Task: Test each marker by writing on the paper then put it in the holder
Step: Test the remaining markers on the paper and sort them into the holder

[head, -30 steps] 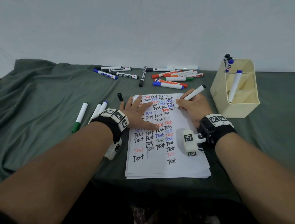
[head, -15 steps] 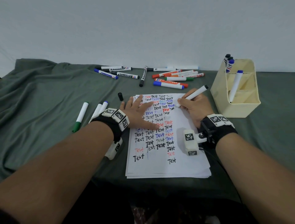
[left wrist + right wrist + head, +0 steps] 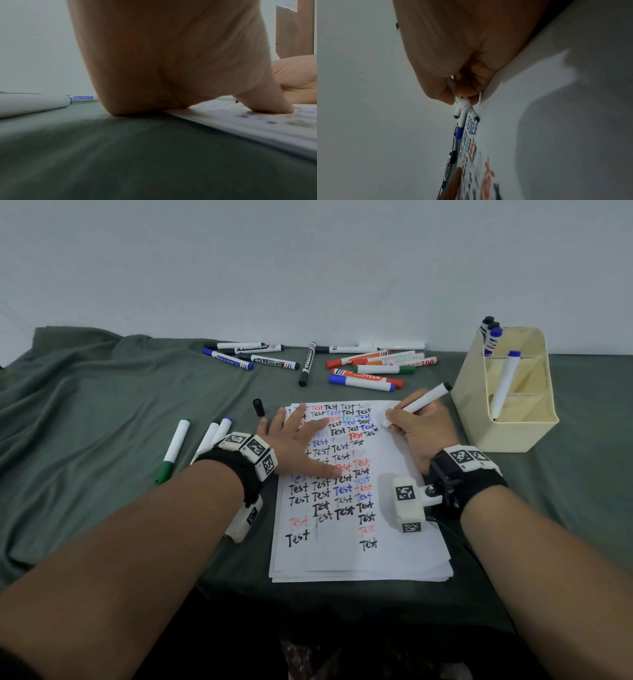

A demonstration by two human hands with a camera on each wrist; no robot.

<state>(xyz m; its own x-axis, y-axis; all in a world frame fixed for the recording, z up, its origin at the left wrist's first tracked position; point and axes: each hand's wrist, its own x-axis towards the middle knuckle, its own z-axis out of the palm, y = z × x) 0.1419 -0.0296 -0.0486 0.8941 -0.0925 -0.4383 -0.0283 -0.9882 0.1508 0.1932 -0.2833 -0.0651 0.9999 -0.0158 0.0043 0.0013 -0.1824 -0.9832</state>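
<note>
A stack of white paper (image 3: 394,546) covered in "Test" words lies on the green cloth. My right hand (image 3: 419,431) grips an uncapped white marker (image 3: 423,402) with a black end, its black tip (image 3: 476,119) on the paper near the upper right corner. My left hand (image 3: 301,440) lies flat with spread fingers on the paper's left side, thumb (image 3: 267,104) pressing down. The cream holder (image 3: 513,433) stands right of the paper with several blue- and black-capped markers (image 3: 503,385) in it. A loose black cap (image 3: 259,407) lies beyond the left hand.
Several capped markers (image 3: 363,366) in blue, black, red, orange and green lie scattered on the cloth behind the paper. A green-capped marker (image 3: 173,450) and two more markers (image 3: 215,431) lie left of my left wrist. A pale wall rises at the back.
My right hand with the marker has shifted slightly right and away across the paper's top. The left hand has stayed in place.
</note>
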